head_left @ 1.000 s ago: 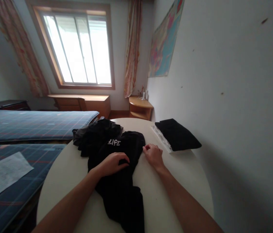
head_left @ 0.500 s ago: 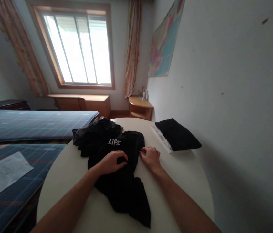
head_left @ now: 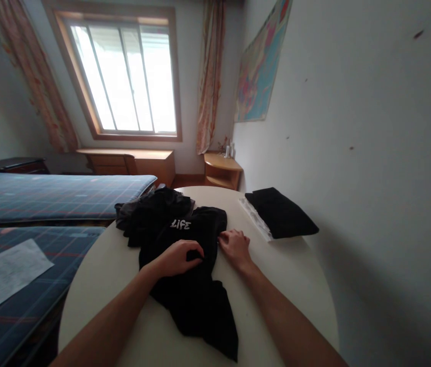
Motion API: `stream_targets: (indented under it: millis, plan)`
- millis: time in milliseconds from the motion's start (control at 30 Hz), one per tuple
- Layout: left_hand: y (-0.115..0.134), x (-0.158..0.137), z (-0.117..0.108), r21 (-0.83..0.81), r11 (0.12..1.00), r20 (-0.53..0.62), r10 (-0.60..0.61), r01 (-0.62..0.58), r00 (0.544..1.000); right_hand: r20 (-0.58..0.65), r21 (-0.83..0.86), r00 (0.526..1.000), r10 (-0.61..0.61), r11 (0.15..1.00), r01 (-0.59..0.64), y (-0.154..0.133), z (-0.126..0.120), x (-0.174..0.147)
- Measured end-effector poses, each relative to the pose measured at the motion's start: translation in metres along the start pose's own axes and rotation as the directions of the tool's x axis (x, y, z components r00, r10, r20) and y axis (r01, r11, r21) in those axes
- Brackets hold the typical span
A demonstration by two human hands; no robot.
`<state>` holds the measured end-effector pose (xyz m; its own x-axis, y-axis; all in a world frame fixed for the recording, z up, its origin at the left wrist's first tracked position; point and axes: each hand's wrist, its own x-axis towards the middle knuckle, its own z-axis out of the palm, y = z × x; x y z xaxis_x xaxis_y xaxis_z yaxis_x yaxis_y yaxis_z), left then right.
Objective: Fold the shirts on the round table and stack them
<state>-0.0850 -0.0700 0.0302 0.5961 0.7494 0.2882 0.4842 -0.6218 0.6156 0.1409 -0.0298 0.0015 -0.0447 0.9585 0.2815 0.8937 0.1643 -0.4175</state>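
Note:
A black T-shirt with white lettering lies spread and partly wrinkled on the round white table. My left hand rests over its middle, thumb and forefinger curled together in a pinch on the black fabric. At the shirt's right edge, my right hand has its fingers closed on the side of the cloth. Just behind the shirt and to the left is a heap of dark clothes, crumpled and touching it.
Folded black clothing sits on a white item at the table's right, near the wall. Left of the table are blue plaid mattresses, one with a paper sheet on it. A desk stands under the window.
My right hand has shifted slightly left with the shirt's edge, and my left hand has moved a little right. The shirt's right edge sits marginally further in; the rest looks the same.

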Motion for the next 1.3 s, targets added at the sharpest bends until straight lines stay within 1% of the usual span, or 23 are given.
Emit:
stream_targets:
  millis: [100,333,433,533,633,767,800,867,933,967,1000,1033,1067,1100,1133,1167,1200,1233,1300]
  plan:
    - [0.001,0.001,0.002,-0.002,1.0,0.023,0.006,-0.006,1.0,0.023,0.002,1.0,0.015,1.0,-0.015,0.001,0.0,0.004]
    - [0.002,0.002,0.01,-0.033,0.997,0.084,0.068,-0.065,0.994,0.019,0.029,0.999,0.035,0.999,-0.035,0.003,0.001,0.008]
    - [0.005,0.002,0.011,-0.003,0.999,0.153,0.035,-0.035,0.988,0.033,0.06,0.997,0.072,0.995,-0.074,0.004,0.001,0.011]
    - [0.009,0.003,0.011,0.011,1.0,0.212,-0.007,0.004,0.977,0.049,0.039,0.995,0.084,0.996,-0.086,0.004,0.002,0.013]
    - [0.013,0.004,0.011,-0.008,1.0,0.221,-0.014,0.016,0.975,0.079,0.031,0.994,0.078,0.996,-0.081,0.004,0.003,0.014]
    - [0.013,0.004,0.014,-0.031,0.999,0.228,0.012,-0.005,0.974,0.073,0.074,0.995,0.072,0.994,-0.078,0.003,0.003,0.013]
    - [0.011,0.004,0.014,-0.029,0.999,0.213,0.018,-0.012,0.977,0.057,0.107,0.995,0.081,0.99,-0.086,0.004,0.002,0.013]
    - [0.006,0.003,0.013,-0.015,1.0,0.144,0.004,-0.002,0.99,0.0,0.212,0.992,0.123,0.97,-0.12,0.008,-0.001,0.014]
    - [-0.001,0.002,0.009,0.002,0.999,0.02,-0.054,0.054,0.998,-0.064,0.319,0.98,0.186,0.935,-0.156,0.017,-0.006,0.017]
    - [-0.005,0.002,0.005,0.006,0.995,-0.061,-0.095,0.095,0.994,-0.089,0.36,0.973,0.215,0.917,-0.17,0.023,-0.009,0.018]
    - [-0.01,0.003,0.001,0.004,0.99,-0.157,-0.139,0.141,0.978,-0.107,0.39,0.966,0.237,0.903,-0.179,0.029,-0.013,0.021]
    - [-0.015,0.003,-0.003,-0.003,0.982,-0.263,-0.181,0.187,0.948,-0.123,0.414,0.959,0.256,0.891,-0.185,0.037,-0.016,0.023]
    - [-0.02,0.003,-0.007,-0.017,0.973,-0.371,-0.218,0.229,0.903,-0.14,0.444,0.951,0.277,0.876,-0.19,0.044,-0.018,0.026]
    - [-0.025,0.003,-0.01,-0.035,0.963,-0.466,-0.251,0.266,0.849,-0.156,0.475,0.942,0.298,0.859,-0.193,0.05,-0.02,0.029]
    - [-0.03,0.003,-0.012,-0.057,0.953,-0.536,-0.28,0.297,0.796,-0.167,0.505,0.934,0.316,0.841,-0.194,0.056,-0.021,0.031]
    - [-0.034,0.003,-0.014,-0.077,0.943,-0.579,-0.306,0.323,0.756,-0.171,0.536,0.929,0.329,0.822,-0.193,0.06,-0.021,0.033]
    - [-0.038,0.003,-0.014,-0.093,0.934,-0.594,-0.33,0.345,0.734,-0.167,0.566,0.927,0.336,0.802,-0.189,0.062,-0.02,0.035]
    - [-0.041,0.003,-0.013,-0.104,0.925,-0.586,-0.354,0.365,0.729,-0.157,0.595,0.929,0.334,0.783,-0.181,0.062,-0.019,0.035]
    - [-0.042,0.002,-0.011,-0.11,0.911,-0.535,-0.392,0.398,0.749,-0.124,0.651,0.945,0.301,0.743,-0.152,0.059,-0.016,0.034]
